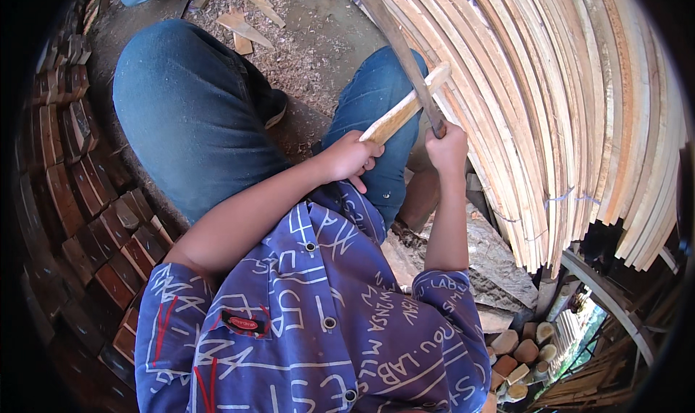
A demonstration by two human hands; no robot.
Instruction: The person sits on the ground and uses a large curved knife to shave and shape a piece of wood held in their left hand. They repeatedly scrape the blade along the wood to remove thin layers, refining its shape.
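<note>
My left hand point(352, 157) is closed around the near end of a short, pale carved wooden piece point(394, 120), which slants up to the right above my knee. In my right hand point(447, 149) is the handle end of a long, narrow metal blade point(399, 44). The blade runs up and away to the left, past the top edge of the view. It crosses the wooden piece near its far end and seems to touch it. Whether the blade's edge is smooth or toothed cannot be made out.
Long pale wood strips point(521, 116), tied in bundles, fill the right side. Stacked dark wood blocks point(69, 152) line the left. Offcuts point(245, 28) and shavings point(311, 51) litter the floor ahead. Cut log pieces point(526, 351) lie at lower right.
</note>
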